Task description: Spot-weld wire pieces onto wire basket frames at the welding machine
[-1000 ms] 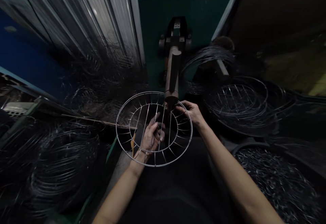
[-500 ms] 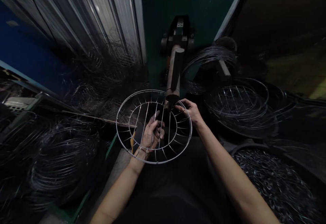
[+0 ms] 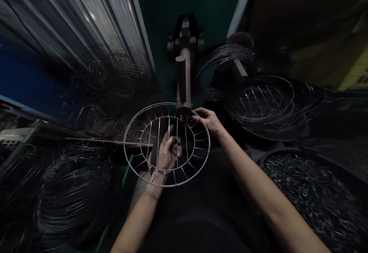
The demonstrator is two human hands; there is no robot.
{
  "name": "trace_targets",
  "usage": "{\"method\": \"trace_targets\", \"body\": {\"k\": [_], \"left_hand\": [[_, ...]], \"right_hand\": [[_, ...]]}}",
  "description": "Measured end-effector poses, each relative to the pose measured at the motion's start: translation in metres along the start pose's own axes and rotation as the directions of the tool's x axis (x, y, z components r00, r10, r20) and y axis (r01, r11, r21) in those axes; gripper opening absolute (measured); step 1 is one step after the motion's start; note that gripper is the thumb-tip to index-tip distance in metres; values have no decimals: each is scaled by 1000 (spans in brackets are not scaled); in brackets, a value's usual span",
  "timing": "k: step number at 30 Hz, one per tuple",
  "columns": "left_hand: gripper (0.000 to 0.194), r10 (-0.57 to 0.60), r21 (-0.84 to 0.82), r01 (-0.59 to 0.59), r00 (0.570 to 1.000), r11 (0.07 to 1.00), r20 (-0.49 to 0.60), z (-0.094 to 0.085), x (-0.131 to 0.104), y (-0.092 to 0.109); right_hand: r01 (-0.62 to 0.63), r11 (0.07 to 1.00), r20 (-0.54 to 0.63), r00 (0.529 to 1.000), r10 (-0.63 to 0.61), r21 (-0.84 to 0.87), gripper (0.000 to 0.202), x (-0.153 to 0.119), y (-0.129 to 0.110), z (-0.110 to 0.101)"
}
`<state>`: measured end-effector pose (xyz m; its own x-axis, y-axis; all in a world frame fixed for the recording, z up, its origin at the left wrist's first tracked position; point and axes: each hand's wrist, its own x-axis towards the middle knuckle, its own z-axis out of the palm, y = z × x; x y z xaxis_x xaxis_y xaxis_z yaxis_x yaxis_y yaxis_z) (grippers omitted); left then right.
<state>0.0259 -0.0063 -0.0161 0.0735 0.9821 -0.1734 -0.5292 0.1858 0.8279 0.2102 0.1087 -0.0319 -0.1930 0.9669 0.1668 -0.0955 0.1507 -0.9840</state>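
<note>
Silvery wire basket [image 3: 175,185], spokes [image 3: 174,177] attached, remainder unclear, has left hand [image 3: 167,155] fingers curled beneath, right hand [image 3: 210,122] fingers pinching its rim [image 3: 210,145] beside the machine arm [image 3: 184,84].

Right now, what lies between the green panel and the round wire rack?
In the head view, a black bracket, then a metal bar overlapping the rack.

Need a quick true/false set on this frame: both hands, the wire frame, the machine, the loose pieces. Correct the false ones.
1. The right hand is at the round wire frame's right far rim. True.
2. The left hand is entirely outside the frame's outline. False: it shows through the bars.
3. The metal cylinder's lower end is by the frame's far edge. True.
4. The machine panel is red. False: green.
5. Small metal pieces lie at lower right. True.
</note>
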Motion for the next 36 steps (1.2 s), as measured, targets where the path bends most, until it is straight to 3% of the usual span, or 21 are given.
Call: {"method": "trace_targets", "body": {"k": [5, 13, 20, 27, 36], "left_hand": [[60, 45, 0, -45, 999, 999, -12, 11, -2, 8], [59, 41, -5, -41, 999, 999, -2, 13, 0, 8], [60, 42, -12, -43, 998, 999, -43, 19, -3, 10], [60, 13, -23, -14, 999, 1000, -37, 14, -3, 4], [60, 55, 4, -55, 996, 998, -73, 28, -20, 8]], "right_hand": [[-17, 1000, -72, 997, 19, 25, 40, -16, -21, -7], [-51, 999, -121, 991, 50, 0, 37, -34, 9, -24], [-59, 998, -90, 994, 56, -27, 36, -36, -3, -16], [-105, 994, -136, 985, 110, 43, 38, -43, 8, -20], [-124, 992, -154, 981, 119, -24, 37, -56, 5, -24]]}}
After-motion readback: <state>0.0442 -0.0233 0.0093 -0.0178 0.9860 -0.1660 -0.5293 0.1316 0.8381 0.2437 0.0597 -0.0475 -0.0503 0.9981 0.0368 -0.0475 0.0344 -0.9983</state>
